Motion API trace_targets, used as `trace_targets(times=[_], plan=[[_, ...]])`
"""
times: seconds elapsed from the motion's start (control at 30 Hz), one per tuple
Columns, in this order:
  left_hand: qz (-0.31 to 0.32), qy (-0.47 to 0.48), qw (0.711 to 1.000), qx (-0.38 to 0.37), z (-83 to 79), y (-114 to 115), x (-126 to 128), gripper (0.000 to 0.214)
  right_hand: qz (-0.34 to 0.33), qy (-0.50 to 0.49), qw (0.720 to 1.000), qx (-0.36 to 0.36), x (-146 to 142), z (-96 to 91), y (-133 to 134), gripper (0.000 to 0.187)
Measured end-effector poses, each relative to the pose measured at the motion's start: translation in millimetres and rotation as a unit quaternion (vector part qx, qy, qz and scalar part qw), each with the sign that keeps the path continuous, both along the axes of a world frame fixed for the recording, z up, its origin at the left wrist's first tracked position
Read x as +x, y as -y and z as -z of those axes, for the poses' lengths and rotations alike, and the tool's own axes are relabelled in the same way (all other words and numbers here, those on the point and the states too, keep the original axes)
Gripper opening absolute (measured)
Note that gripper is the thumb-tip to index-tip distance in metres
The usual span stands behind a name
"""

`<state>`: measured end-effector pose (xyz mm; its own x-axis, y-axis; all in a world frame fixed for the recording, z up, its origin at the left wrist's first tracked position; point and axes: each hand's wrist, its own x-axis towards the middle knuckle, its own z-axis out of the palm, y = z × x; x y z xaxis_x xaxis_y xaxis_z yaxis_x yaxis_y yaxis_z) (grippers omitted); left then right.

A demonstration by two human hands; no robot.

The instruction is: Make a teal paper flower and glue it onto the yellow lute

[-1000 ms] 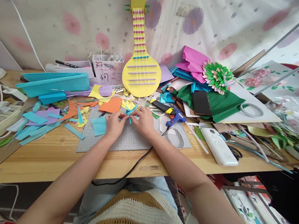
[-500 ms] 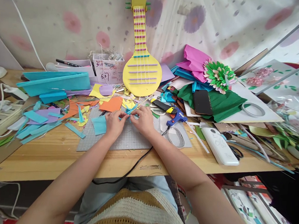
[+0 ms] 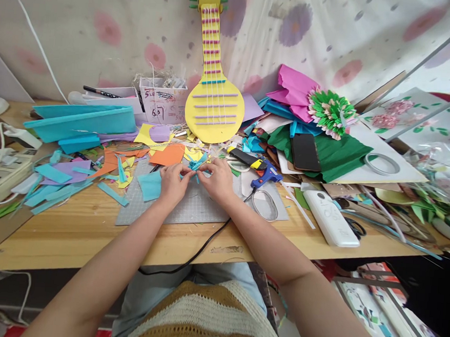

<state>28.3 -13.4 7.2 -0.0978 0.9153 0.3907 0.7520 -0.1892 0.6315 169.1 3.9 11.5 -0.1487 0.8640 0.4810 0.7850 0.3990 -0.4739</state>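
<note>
My left hand point(image 3: 172, 182) and my right hand point(image 3: 219, 179) meet over a grey cutting mat point(image 3: 191, 210) on the wooden table point(image 3: 89, 231). Both pinch a small folded piece of blue paper point(image 3: 197, 165) between their fingertips. A loose blue paper square point(image 3: 149, 186) lies on the mat just left of my left hand. The blue glue gun point(image 3: 265, 176) lies right of my right hand, its black cable point(image 3: 199, 251) running under my right forearm and off the table's front edge.
A yellow cardboard guitar point(image 3: 214, 93) leans on the flowered wall. Blue paper boxes point(image 3: 82, 122) and paper scraps lie left. A black phone point(image 3: 305, 152) on green paper, a paper flower point(image 3: 331, 113), a white remote point(image 3: 331, 218) and tape rings lie right.
Both hands stay together on the blue paper piece, with only small finger movements. The view has shifted slightly.
</note>
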Motion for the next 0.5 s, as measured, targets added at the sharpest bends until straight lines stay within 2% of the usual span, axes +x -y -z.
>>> trace_targets(times=[0.2, 0.5], plan=[[0.022, 0.003, 1.0, 0.003, -1.9, 0.6, 0.9, 0.011, 0.006, -0.014, 1.0, 0.005, 0.9, -0.4, -0.6, 0.014], [0.011, 0.0, 1.0, -0.002, 1.6, -1.2, 0.0, 0.011, 0.0, -0.011, 1.0, -0.005, 0.3, 3.4, -4.0, 0.015]])
